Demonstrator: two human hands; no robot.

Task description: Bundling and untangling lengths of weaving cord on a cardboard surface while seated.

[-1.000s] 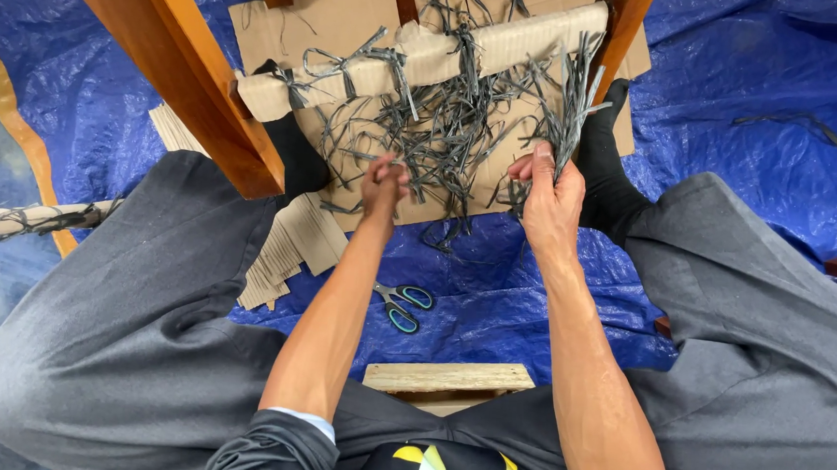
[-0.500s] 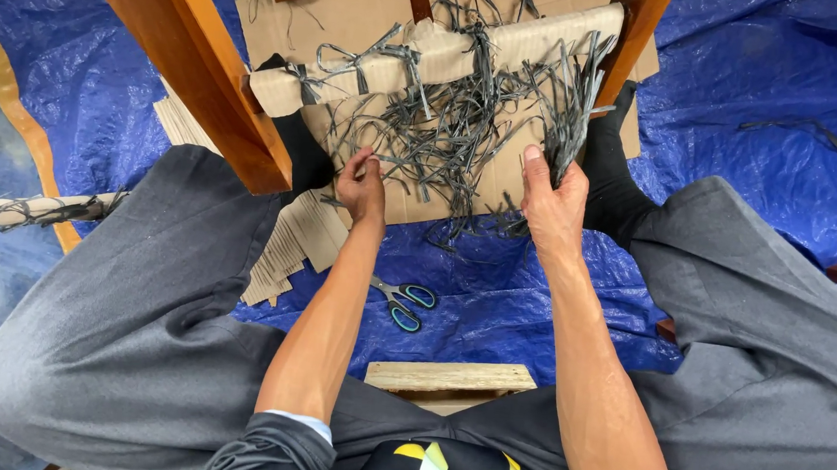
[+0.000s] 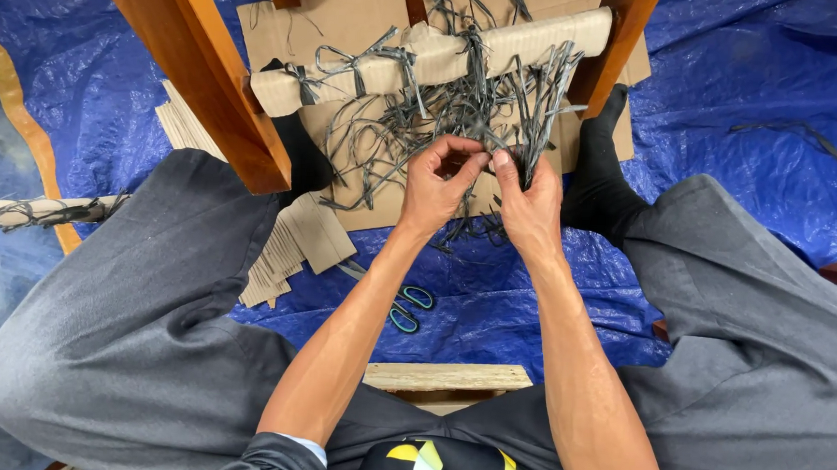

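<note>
Left hand: your left hand [image 3: 438, 183] is curled shut, pinching grey cord strands [image 3: 415, 133].
Right hand: your right hand [image 3: 527, 198] pinches the same strands, thumbs nearly meeting.
Strands: a loose tangle hanging from the cardboard-wrapped rail [image 3: 429, 61] between two wooden chair legs [image 3: 206, 67].
Nearby: scissors [image 3: 404, 307] lie on the blue tarp [image 3: 756, 101] beneath your forearms.
</note>
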